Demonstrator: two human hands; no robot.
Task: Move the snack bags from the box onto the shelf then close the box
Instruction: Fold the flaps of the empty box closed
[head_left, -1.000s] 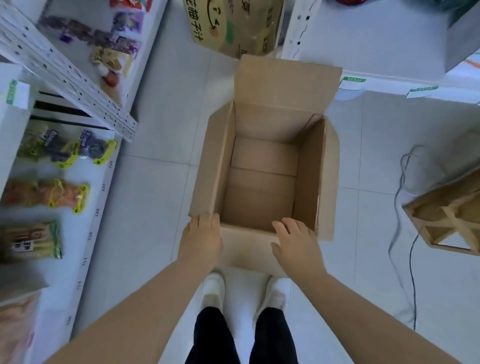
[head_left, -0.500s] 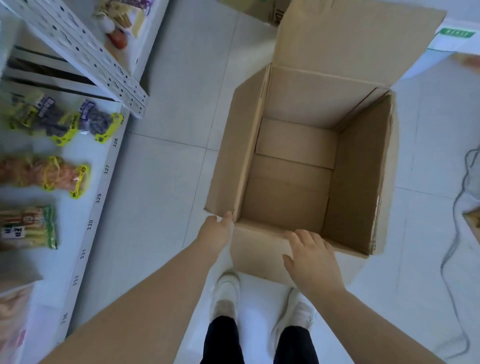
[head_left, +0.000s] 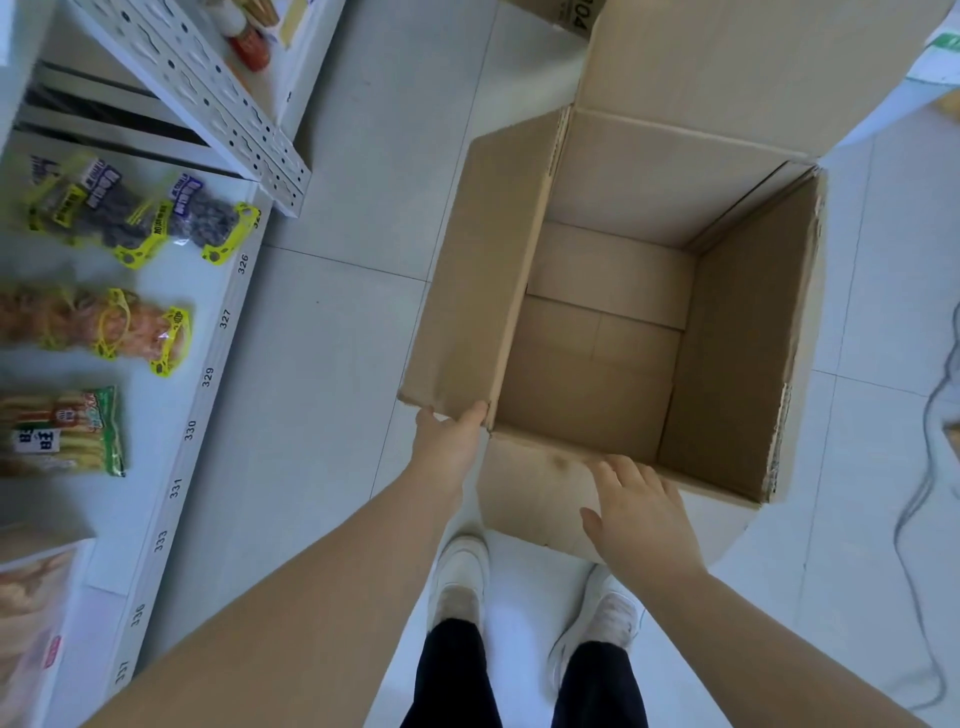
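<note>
On the floor, the empty box looks light; left hand pinches its stiff side flap, right hand rests open.

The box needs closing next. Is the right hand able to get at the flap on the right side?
Probably yes. The right hand lies on the near flap, empty, and the right flap stands upright beside it with nothing between them. The box is empty inside.

- left hand sits centre frame, arm stretched up from lower left, fingers curled and pinching an edge.
- right hand lower centre-right, palm down, fingers spread flat and loose, forearm running in from bottom right.
</note>
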